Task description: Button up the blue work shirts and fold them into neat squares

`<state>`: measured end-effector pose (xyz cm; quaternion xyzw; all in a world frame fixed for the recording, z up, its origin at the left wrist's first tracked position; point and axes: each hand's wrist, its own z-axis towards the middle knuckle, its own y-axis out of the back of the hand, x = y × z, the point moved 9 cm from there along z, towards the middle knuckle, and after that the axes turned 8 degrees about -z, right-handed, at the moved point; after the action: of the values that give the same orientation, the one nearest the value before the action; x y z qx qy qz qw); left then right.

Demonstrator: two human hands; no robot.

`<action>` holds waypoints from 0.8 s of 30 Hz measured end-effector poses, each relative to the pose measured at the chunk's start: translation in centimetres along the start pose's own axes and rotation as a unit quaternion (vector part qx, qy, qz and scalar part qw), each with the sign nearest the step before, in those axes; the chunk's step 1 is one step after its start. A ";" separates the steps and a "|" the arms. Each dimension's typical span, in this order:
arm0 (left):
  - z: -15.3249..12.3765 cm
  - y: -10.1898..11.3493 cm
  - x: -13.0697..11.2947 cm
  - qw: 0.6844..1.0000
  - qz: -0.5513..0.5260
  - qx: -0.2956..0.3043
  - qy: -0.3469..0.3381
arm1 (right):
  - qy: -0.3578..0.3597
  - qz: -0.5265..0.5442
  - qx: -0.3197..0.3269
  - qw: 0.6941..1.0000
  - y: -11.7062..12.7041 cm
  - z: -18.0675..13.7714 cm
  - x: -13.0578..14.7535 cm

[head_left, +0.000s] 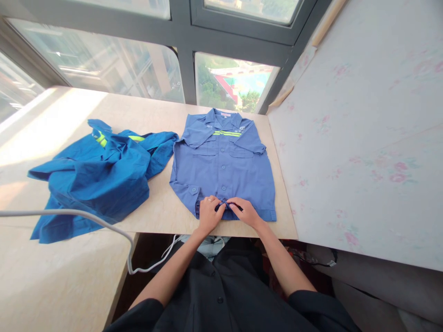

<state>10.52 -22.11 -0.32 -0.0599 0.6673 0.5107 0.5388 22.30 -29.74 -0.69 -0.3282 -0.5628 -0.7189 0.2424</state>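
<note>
A light blue short-sleeved work shirt (221,161) lies flat on the beige table (162,207), collar towards the window, with a yellow-green stripe across the chest. My left hand (208,213) and my right hand (245,211) meet at the bottom of its button placket near the table's front edge. Both pinch the hem fabric there, fingers closed. A ring shows on my left hand.
A crumpled darker blue jacket (100,175) with yellow-green stripes lies to the left of the shirt. A white cable (104,223) runs across the table's front left and hangs off the edge. A flowered wall (363,138) rises right beside the shirt; windows stand behind.
</note>
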 end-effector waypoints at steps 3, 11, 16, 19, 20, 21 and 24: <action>-0.1 0.0 0.0 1.000 0.002 0.000 0.000 | 0.021 -0.032 -0.020 0.999 0.3 -0.4 0.5; -0.4 -0.2 0.1 1.000 0.001 0.012 -0.028 | -0.019 -0.159 -0.053 0.986 -0.2 -0.3 1.5; -0.4 -0.3 0.4 1.000 0.005 0.012 -0.026 | -0.013 -0.237 -0.065 0.969 -0.8 0.2 2.4; -0.4 -0.2 0.3 1.000 0.000 0.008 -0.024 | -0.005 -0.237 -0.031 0.971 -0.9 0.8 2.3; -0.4 -0.2 0.2 1.000 -0.002 0.007 -0.024 | 0.000 -0.233 -0.012 0.973 -1.0 1.0 2.2; -0.4 -0.2 0.2 1.000 -0.004 0.007 -0.024 | 0.007 -0.226 0.006 0.974 -1.0 1.2 2.2; -0.4 -0.1 0.1 1.000 -0.007 0.007 -0.017 | 0.026 -0.194 0.048 0.980 -0.9 1.7 1.9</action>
<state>10.27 -22.41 -0.49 -0.0521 0.6617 0.5029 0.5537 20.71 -27.82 0.42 -0.1820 -0.6428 -0.7329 0.1285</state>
